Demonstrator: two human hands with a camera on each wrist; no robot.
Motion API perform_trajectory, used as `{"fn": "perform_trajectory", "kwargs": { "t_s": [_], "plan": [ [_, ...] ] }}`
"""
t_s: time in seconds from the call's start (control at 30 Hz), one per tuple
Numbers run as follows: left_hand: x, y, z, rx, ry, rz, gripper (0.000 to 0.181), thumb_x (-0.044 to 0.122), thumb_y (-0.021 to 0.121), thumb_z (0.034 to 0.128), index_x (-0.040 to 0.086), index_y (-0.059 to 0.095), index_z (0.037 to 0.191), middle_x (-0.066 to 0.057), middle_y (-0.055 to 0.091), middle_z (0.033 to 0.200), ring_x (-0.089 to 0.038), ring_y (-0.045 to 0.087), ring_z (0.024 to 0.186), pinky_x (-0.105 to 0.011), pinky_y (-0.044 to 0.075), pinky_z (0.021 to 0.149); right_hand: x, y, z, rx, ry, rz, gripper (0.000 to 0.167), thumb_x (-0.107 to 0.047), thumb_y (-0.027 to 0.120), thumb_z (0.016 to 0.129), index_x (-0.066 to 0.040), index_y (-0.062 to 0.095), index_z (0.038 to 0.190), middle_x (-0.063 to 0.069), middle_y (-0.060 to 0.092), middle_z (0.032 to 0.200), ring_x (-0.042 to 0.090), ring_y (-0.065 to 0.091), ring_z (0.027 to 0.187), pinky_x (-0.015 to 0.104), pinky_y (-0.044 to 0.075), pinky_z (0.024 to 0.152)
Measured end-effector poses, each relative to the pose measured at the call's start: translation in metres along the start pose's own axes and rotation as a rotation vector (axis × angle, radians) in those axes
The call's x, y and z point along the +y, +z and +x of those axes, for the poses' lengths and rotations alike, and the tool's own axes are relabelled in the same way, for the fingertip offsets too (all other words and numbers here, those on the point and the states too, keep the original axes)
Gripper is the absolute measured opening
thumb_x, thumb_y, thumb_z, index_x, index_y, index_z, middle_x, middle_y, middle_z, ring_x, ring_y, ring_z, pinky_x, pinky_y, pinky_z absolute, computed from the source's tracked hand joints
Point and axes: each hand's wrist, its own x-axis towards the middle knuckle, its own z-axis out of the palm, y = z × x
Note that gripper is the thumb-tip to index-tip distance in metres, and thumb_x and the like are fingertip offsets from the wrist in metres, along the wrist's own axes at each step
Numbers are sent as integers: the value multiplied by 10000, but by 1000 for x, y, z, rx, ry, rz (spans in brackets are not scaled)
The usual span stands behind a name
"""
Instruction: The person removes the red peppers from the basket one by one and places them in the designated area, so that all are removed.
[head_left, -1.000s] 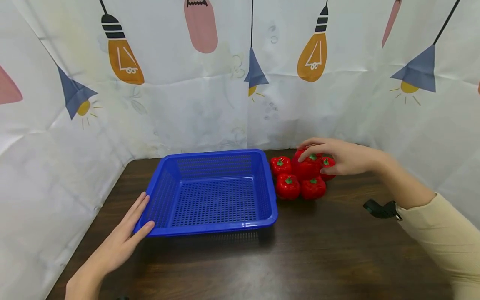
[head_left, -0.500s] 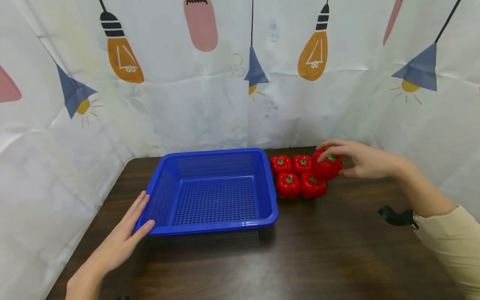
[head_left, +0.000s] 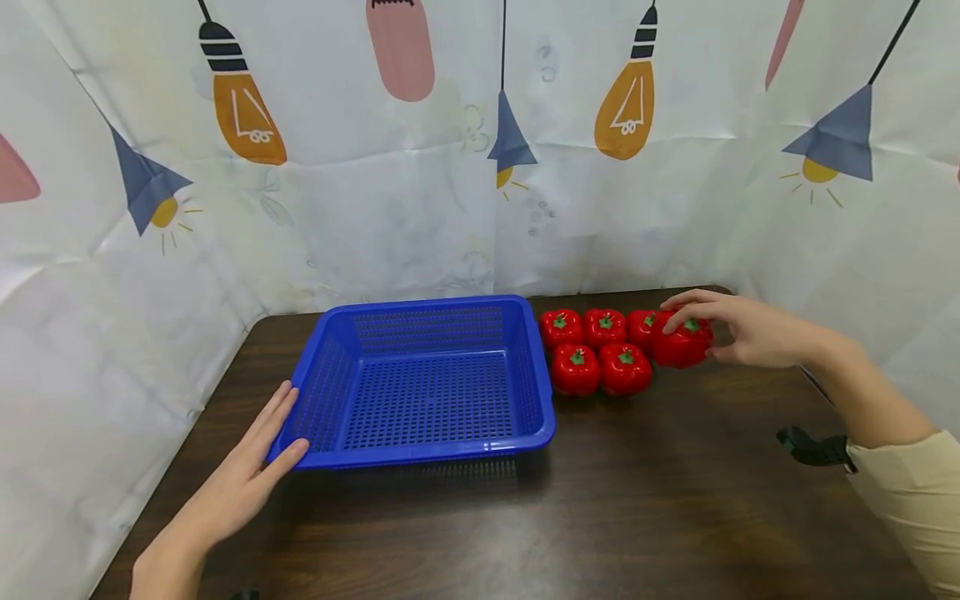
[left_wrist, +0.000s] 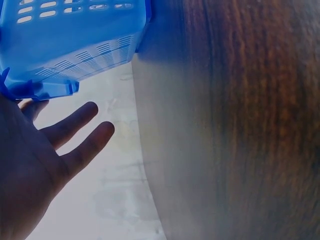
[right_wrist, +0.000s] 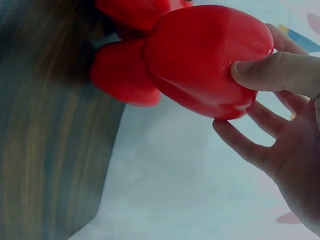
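Observation:
My right hand (head_left: 757, 329) grips a red bell pepper (head_left: 682, 342) with a green stem, at the right end of a group of several more red bell peppers (head_left: 626, 369). Seen from the right wrist, thumb and fingers hold the pepper (right_wrist: 205, 60) from its sides, raised a little beside its neighbours. At the left, my left hand (head_left: 232, 483) touches the rim of a blue perforated plastic basket (head_left: 420, 454), its fingers straight. The left wrist view shows that hand (left_wrist: 45, 155) with spread fingers beneath the basket's outer wall (left_wrist: 75, 40).
The basket stands on a dark brown wooden table (head_left: 480, 533), directly left of the peppers. A white curtain (head_left: 420, 217) printed with lamps and bulbs hangs behind the table and along both sides. A black strap (head_left: 813, 450) hangs at the right sleeve.
My right hand has carried the held pepper to the right, then slightly lower, uncovering the back-row peppers. My left hand and the basket have stayed put.

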Motion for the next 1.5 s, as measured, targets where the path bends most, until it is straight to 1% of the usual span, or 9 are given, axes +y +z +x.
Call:
{"fn": "perform_trajectory", "kwargs": {
  "t_s": [0.13, 0.27, 0.37, 0.53, 0.6, 0.9, 1.07, 1.23, 1.5],
  "plan": [
    [-1, 0, 0, 4, 21, 4, 708, 159, 550, 1071, 161, 161, 1662, -46, 57, 1717, -46, 24, 1526, -79, 52, 1067, 9, 9, -2, 4, 15, 19, 681, 249, 699, 725, -221, 665, 1217, 84, 510, 1437, 265, 454, 1266, 306, 554, 844],
    [0, 0, 0, 5, 29, 1, 706, 152, 546, 1071, 156, 160, 1662, -55, 57, 1717, -33, 22, 1522, -83, 51, 1070, 18, 22, -4, 8, -13, 12, 691, 267, 691, 700, -212, 672, 1197, 113, 530, 1413, 263, 474, 1254, 303, 556, 818],
    [0, 0, 0, 2, 19, -1, 706, 157, 544, 1072, 165, 158, 1663, -40, 52, 1718, -79, 29, 1535, -82, 51, 1069, 24, 32, -7, 7, -27, -4, 701, 272, 680, 695, -215, 669, 1198, 120, 525, 1420, 260, 486, 1253, 301, 543, 808],
    [1, 0, 0, -4, 0, -7, 707, 171, 541, 1076, 178, 150, 1665, -17, 41, 1718, -225, 43, 1556, -95, 44, 1079, 29, 43, -9, 27, 8, 18, 709, 280, 645, 700, -222, 667, 1201, 103, 512, 1439, 274, 478, 1272, 328, 541, 829],
    [1, 0, 0, -6, 1, -11, 707, 169, 538, 1078, 177, 145, 1665, -22, 37, 1719, -237, 39, 1555, -111, 38, 1090, 30, 45, -10, 31, 23, 34, 701, 276, 638, 710, -222, 666, 1203, 92, 511, 1440, 268, 470, 1278, 338, 541, 853],
    [1, 0, 1, -6, 14, 3, 707, 164, 544, 1074, 167, 155, 1664, -46, 51, 1719, -34, 15, 1522, -122, 36, 1099, 38, 57, -14, 57, 22, 48, 689, 277, 638, 723, -208, 669, 1212, 102, 505, 1462, 134, 463, 1275, 323, 530, 852],
    [1, 0, 0, -8, 12, -3, 708, 161, 540, 1075, 170, 148, 1664, -45, 43, 1720, -47, 9, 1527, -128, 36, 1104, 41, 62, -13, 62, 9, 48, 702, 284, 643, 726, -213, 678, 1220, 115, 509, 1474, 263, 514, 1259, 319, 533, 785],
    [2, -1, 0, -9, 9, 0, 707, 166, 538, 1077, 173, 145, 1665, -43, 41, 1720, -57, 9, 1530, -138, 30, 1111, 42, 65, -13, 57, 21, 57, 727, 282, 664, 724, -223, 693, 1245, 115, 505, 1498, 398, 477, 1319, 341, 566, 811],
    [2, 0, 0, -3, 18, 7, 710, 167, 550, 1072, 164, 158, 1663, -48, 52, 1719, -271, 54, 1556, -117, 35, 1095, 43, 68, -15, 73, 9, 18, 779, 263, 698, 729, -223, 670, 1338, 104, 483, 1532, 397, 450, 1356, 323, 555, 858]
  ]
}}
